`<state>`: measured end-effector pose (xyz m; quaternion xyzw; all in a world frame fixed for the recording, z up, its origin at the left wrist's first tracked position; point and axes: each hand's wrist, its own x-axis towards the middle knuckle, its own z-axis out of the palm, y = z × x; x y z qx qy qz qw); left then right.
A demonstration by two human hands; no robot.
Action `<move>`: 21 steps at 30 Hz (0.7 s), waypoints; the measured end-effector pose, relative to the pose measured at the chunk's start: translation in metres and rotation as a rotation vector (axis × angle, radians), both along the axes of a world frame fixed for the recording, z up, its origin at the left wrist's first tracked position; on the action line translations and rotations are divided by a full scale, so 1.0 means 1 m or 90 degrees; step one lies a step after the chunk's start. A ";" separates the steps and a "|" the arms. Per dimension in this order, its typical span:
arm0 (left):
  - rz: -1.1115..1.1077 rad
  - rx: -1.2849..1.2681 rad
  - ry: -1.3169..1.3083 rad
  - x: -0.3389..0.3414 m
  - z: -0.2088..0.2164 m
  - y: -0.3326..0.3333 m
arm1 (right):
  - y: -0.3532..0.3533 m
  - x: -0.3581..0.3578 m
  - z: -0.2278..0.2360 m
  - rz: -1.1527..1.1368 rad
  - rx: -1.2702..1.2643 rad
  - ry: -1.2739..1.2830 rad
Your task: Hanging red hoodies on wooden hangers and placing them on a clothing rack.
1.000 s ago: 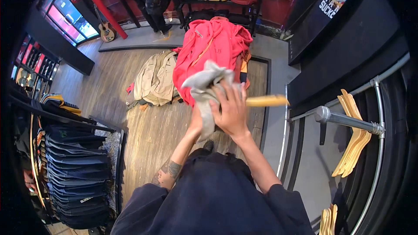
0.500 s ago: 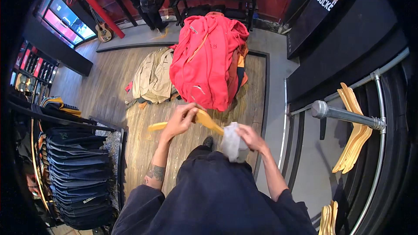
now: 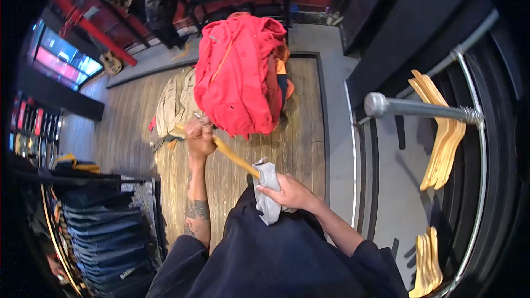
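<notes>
A yellowish wooden hanger (image 3: 234, 157) slants in front of me, its upper left part in my left hand (image 3: 200, 138), fingers closed round it near the hook. My right hand (image 3: 290, 192) grips a light grey cloth (image 3: 267, 187) that is wrapped around the hanger's lower right end. Just beyond my left hand lies a tall heap of red hooded garments (image 3: 240, 77), its near edge close to the hanger. Beige garments (image 3: 175, 102) lie against the heap's left side, with orange and dark cloth showing at its right.
At right, a metal rail (image 3: 425, 107) juts toward me, with several wooden hangers (image 3: 441, 138) on the rack behind it. More hangers (image 3: 428, 265) hang lower down. Folded dark jeans (image 3: 110, 237) fill a rack at left. A guitar (image 3: 112, 64) stands far left.
My left hand has moved left and the hanger now slants more steeply. My right hand and the cloth have shifted left and slightly down. The whole view has also shifted.
</notes>
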<state>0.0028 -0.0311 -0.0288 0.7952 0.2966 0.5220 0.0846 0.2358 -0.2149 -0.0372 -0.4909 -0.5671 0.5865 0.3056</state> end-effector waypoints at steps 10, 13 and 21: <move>-0.159 -0.142 -0.023 0.053 -0.016 -0.001 | -0.035 -0.018 0.019 -0.157 0.038 -0.182; -0.206 -0.114 -0.050 0.050 -0.030 0.005 | -0.035 -0.047 0.017 -0.233 0.083 -0.235; -0.121 -0.291 -0.150 -0.033 -0.052 0.081 | -0.110 -0.040 0.032 -0.658 -0.025 -0.296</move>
